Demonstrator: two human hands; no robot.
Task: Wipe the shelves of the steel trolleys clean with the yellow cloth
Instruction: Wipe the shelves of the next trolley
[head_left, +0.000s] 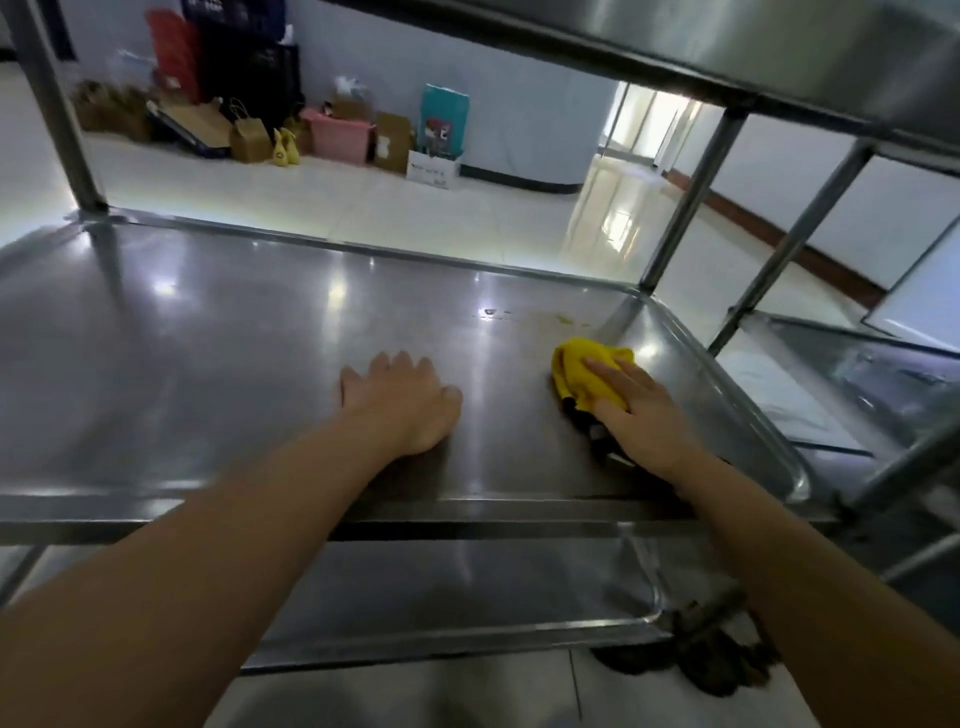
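The middle shelf (208, 332) of a steel trolley fills the view, shiny, with a raised rim. My right hand (641, 410) lies flat with straight fingers on the yellow cloth (582, 371), pressing it onto the shelf near the right end. A patch of brownish stains (558, 318) sits just beyond the cloth toward the far right corner. My left hand (402, 397) rests palm-down on the bare steel at the middle, fingers spread. The lower shelf (467, 587) shows below the front rim, and the top shelf (675, 36) hangs overhead.
A second steel trolley (857, 374) stands close on the right. Upright posts (691, 202) rise at the shelf corners. Bags, cardboard boxes and a pink crate (340, 136) are piled against the far wall across a white tiled floor. A dark clump (696, 654) lies by the lower shelf's corner.
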